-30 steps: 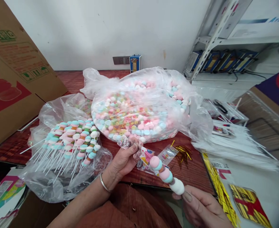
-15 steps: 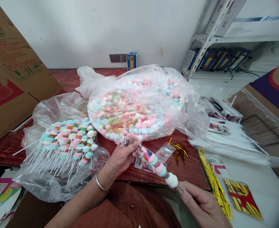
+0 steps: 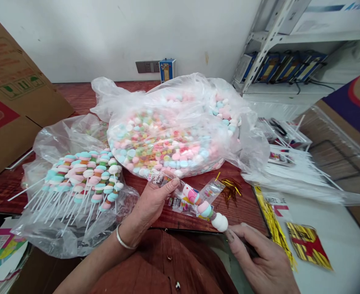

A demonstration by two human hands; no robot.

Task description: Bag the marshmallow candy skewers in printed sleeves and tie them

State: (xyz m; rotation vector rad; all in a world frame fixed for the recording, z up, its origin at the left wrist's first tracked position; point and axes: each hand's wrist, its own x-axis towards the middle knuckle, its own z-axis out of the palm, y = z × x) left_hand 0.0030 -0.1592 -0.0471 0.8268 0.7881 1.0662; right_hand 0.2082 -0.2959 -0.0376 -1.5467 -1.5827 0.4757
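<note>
Head view: L hand (image 3: 154,204) is pinching a crinkly clear printed wrapper (image 3: 180,188), grip closed on it; R hand (image 3: 256,253) is closing thumb + fingers at the white end of a candy skewer (image 3: 212,214), its round, matte pink/blue/white pieces partly inside the wrapper, over the bench's (image 3: 244,220) front edge. Glossy bag of sweets (image 3: 167,139) is filling the bench behind, w/ stacked skewers (image 3: 85,175) on crumpled plastic to the L.

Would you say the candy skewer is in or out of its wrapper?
Partly in: the candy skewer has its far end inside the wrapper in the left hand, while the white marshmallows by the right hand are outside.
</note>
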